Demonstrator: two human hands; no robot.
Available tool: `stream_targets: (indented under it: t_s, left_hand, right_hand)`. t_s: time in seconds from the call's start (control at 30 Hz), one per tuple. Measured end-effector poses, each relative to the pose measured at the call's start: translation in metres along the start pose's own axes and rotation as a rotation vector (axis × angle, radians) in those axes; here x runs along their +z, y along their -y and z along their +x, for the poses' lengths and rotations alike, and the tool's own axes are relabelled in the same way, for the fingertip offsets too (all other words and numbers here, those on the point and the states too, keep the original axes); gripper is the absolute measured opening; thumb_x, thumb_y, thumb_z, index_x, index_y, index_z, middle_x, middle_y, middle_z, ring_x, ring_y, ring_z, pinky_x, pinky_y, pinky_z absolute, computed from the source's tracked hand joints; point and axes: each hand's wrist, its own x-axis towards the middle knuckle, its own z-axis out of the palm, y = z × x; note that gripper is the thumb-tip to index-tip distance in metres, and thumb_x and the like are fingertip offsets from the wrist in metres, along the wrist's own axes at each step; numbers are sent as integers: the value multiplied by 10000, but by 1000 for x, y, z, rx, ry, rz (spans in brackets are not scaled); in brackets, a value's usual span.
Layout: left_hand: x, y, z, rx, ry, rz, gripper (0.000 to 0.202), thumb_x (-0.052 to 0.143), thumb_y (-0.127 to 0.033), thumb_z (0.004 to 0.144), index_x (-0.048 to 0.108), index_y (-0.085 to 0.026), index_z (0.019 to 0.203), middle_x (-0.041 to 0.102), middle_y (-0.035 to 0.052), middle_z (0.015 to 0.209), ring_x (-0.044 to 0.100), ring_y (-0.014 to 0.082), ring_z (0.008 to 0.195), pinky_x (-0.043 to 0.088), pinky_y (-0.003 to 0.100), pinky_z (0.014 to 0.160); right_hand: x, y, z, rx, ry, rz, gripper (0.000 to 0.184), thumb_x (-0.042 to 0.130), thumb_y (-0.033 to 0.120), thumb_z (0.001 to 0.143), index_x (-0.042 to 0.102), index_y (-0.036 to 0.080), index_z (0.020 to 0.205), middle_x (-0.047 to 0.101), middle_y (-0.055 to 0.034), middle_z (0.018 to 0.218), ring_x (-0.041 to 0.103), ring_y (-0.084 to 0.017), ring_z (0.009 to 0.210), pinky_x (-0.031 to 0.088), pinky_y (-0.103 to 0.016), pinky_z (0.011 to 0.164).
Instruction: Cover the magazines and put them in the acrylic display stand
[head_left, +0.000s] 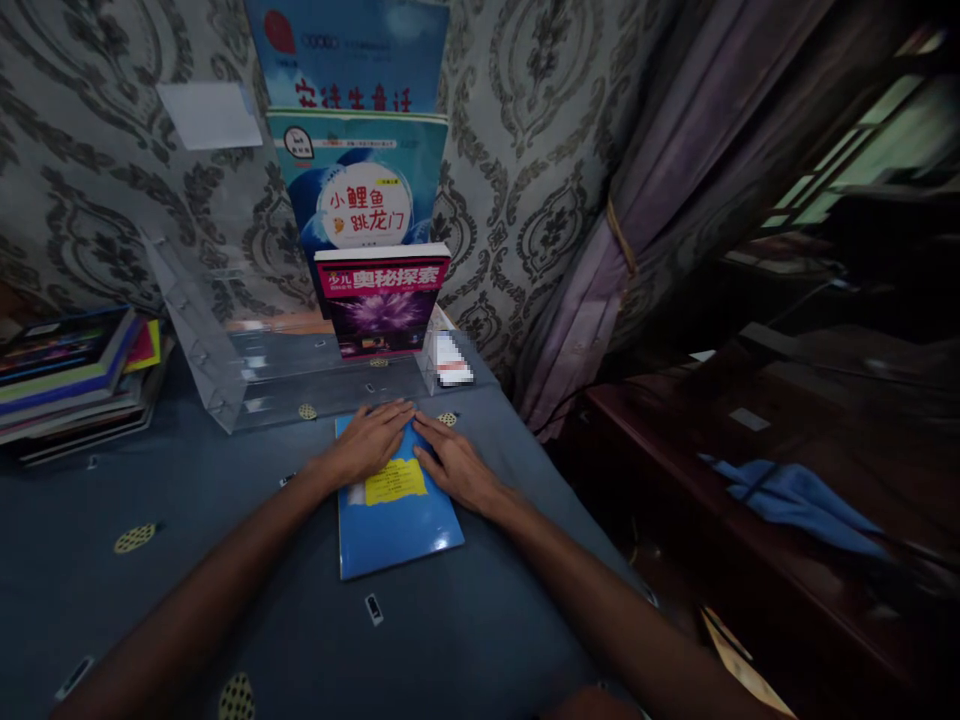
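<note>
A blue book (397, 520) with a yellow label lies flat on the blue-grey table (225, 560). My left hand (369, 442) rests on its upper left part, fingers stretched flat. My right hand (454, 464) lies flat on its upper right edge, fingers extended. The fingertips of both hands nearly meet at the book's top. Just behind stands a clear acrylic rack (225, 350) holding three upright books: a magenta one (382, 300) in front, a teal one (360, 180) behind it, and a blue one (349, 55) at the back.
A stack of books (71, 375) lies at the left on the table. Patterned wallpaper rises behind the rack. A purple curtain (645, 200) hangs at the right. Beyond the table's right edge stands a dark wooden surface with a blue cloth (795, 500).
</note>
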Motion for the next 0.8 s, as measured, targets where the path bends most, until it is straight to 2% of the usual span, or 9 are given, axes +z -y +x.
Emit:
stream_targets:
  t_s: [0.2,0.33,0.47,0.7,0.8]
  left_hand:
    - [0,-1,2,-12,-14,8,461,341,-245,1007,494,-192,1439,532,102,1492,494,242,1373,414,448,1081]
    - [-4,-4,3,-29,8,20,459,355,-363,1041,481,-205,1453,516,103,1506,476,258,1385,401,473,1097]
    - [-4,-4,2,12,26,30,506,305,-460,1059,438,-228,1489,473,98,1542,425,254,1429,387,468,1104]
    - [2,-3,3,2,-32,42,499,307,-462,1058,477,-230,1466,501,92,1521,468,240,1399,404,441,1089]
    - [0,-4,3,-5,-3,40,505,295,-446,1060,467,-207,1471,483,92,1535,447,248,1416,402,466,1097]
  right_hand:
    - [-1,2,0,10,0,-20,460,490,289,977,565,130,1403,520,-157,1495,488,-263,1395,418,-451,1167]
    - [-7,10,-8,14,3,-22,437,463,284,985,597,104,1361,574,-178,1437,543,-274,1345,442,-456,1146]
    - [-12,15,-16,-3,15,-13,439,474,294,980,591,116,1364,571,-179,1439,549,-278,1339,456,-471,1131]
    - [-13,8,-14,-22,60,21,467,516,284,972,554,115,1406,529,-163,1485,487,-258,1396,412,-440,1173]
    - [-15,8,-14,-28,81,24,468,496,296,987,533,142,1428,506,-148,1508,462,-252,1416,399,-469,1180]
